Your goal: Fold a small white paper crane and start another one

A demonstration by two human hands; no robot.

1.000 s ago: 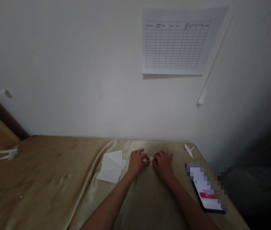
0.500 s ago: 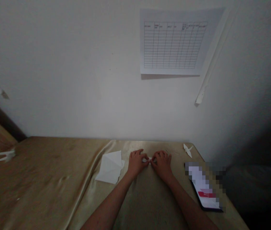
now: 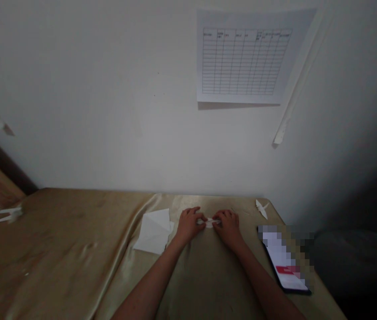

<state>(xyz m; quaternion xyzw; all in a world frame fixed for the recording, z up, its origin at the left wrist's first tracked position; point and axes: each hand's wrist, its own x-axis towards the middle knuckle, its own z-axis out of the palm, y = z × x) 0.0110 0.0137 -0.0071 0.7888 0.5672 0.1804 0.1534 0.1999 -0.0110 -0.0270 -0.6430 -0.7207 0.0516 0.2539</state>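
Observation:
Between my two hands, low over the cloth, is a small piece of folded white paper (image 3: 210, 223). My left hand (image 3: 189, 222) pinches its left end with thumb and forefinger. At the right end, my right hand (image 3: 227, 224) pinches it in the same way. Fingers cover both ends, so the paper's full shape is hidden. Left of my left hand lie creased white sheets (image 3: 152, 231), one partly under another.
A folded paper bird (image 3: 261, 209) lies at the back right, with a phone (image 3: 284, 262) in front of it. More folded paper (image 3: 8, 215) lies far left on the gold tablecloth (image 3: 62, 249). A printed chart (image 3: 245, 62) hangs on the wall behind.
My hands have drawn slightly apart, and more of the folded paper shows between them. The whole view has shifted a little.

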